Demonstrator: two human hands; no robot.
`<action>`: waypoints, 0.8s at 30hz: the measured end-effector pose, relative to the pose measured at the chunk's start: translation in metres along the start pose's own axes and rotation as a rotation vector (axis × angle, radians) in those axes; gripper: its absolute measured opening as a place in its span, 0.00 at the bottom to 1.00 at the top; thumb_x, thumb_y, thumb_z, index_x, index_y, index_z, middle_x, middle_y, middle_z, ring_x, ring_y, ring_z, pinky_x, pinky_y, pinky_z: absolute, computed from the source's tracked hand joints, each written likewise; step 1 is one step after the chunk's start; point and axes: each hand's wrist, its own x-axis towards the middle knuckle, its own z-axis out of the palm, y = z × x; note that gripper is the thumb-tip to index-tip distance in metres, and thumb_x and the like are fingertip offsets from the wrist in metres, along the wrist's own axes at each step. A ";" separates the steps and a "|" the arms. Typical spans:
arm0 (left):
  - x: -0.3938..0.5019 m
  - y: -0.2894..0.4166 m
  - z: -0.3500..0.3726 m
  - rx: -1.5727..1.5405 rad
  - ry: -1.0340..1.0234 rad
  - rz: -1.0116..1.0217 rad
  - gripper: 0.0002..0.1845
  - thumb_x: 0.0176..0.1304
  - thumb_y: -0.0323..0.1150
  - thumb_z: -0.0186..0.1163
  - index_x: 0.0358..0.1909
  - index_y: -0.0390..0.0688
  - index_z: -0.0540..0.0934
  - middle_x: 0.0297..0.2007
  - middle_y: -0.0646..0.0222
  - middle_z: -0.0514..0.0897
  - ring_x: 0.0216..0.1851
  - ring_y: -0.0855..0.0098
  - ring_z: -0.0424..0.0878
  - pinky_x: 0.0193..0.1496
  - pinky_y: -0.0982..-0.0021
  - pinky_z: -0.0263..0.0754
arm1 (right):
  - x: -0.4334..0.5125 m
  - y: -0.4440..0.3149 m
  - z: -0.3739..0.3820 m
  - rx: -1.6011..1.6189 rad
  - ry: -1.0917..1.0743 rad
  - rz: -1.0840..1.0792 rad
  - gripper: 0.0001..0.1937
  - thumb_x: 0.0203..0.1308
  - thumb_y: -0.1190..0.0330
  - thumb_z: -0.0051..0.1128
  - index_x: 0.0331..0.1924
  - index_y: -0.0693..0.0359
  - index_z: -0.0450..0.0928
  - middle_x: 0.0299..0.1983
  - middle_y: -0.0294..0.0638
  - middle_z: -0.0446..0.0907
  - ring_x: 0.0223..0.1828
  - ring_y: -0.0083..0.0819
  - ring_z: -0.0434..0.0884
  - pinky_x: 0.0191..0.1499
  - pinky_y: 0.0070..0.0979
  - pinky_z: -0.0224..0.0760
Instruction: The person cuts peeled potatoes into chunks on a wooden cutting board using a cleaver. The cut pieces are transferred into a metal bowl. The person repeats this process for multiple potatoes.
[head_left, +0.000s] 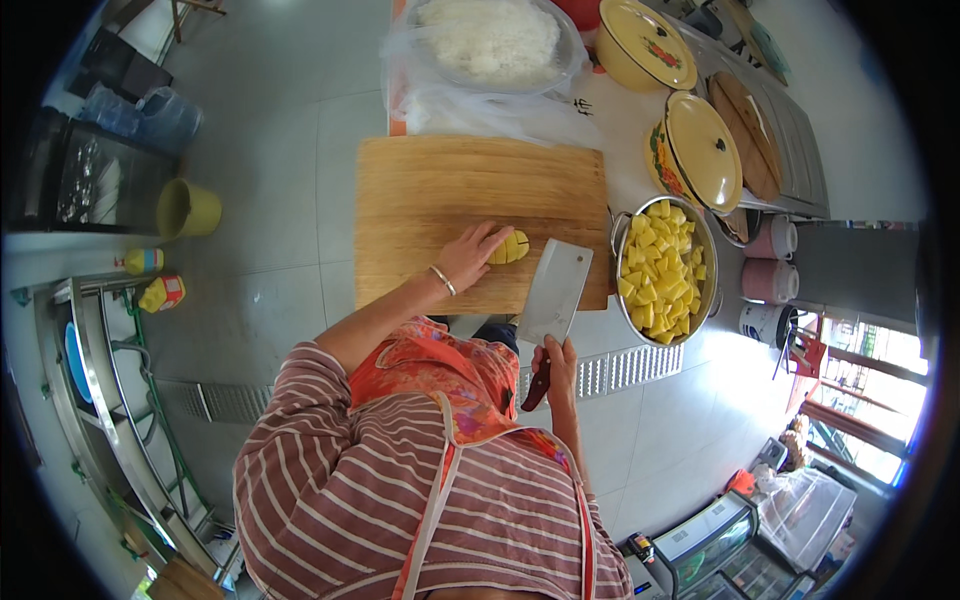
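Observation:
A thick wooden chopping board (480, 180) lies before me. On it, near its front edge, sits a peeled yellow potato (510, 247) with cuts through it. The fingers of my left hand (474, 255) rest on its left side; a bracelet circles that wrist. My right hand (559, 364) grips the dark wooden handle of a cleaver (556, 292), its broad blade held flat side up over the board's right front edge, apart from the potato. Just right of the board stands a metal two-handled pot (711, 247) filled with yellow potato chunks (660, 277).
Beyond the board, a large bowl (574, 71) of white shredded food stands with clear plastic around it. Two yellow lidded enamel pots (701, 150) and a round wooden board (742, 135) are at the back right. A yellow-green bucket (189, 210) stands on the left.

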 end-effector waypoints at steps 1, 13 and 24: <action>0.007 0.000 -0.002 0.034 -0.088 0.009 0.45 0.47 0.26 0.67 0.69 0.53 0.58 0.59 0.58 0.67 0.58 0.54 0.70 0.53 0.62 0.75 | 0.000 0.010 -0.004 0.064 -0.010 0.015 0.06 0.65 0.65 0.51 0.38 0.57 0.71 0.20 0.34 0.72 0.17 0.22 0.70 0.19 0.18 0.64; 0.043 -0.020 0.005 -0.032 -0.230 0.191 0.43 0.48 0.31 0.67 0.68 0.53 0.61 0.59 0.56 0.68 0.58 0.52 0.69 0.60 0.59 0.68 | 0.036 0.057 0.040 0.283 -0.218 0.133 0.05 0.66 0.65 0.51 0.38 0.55 0.71 0.21 0.33 0.72 0.17 0.22 0.72 0.19 0.20 0.68; 0.115 0.115 -0.009 -0.299 -0.151 0.325 0.40 0.47 0.25 0.67 0.66 0.48 0.65 0.60 0.59 0.66 0.56 0.62 0.72 0.43 0.71 0.80 | -0.009 -0.022 -0.009 0.079 0.097 -0.242 0.08 0.67 0.67 0.47 0.35 0.63 0.72 0.21 0.32 0.71 0.21 0.17 0.70 0.24 0.17 0.62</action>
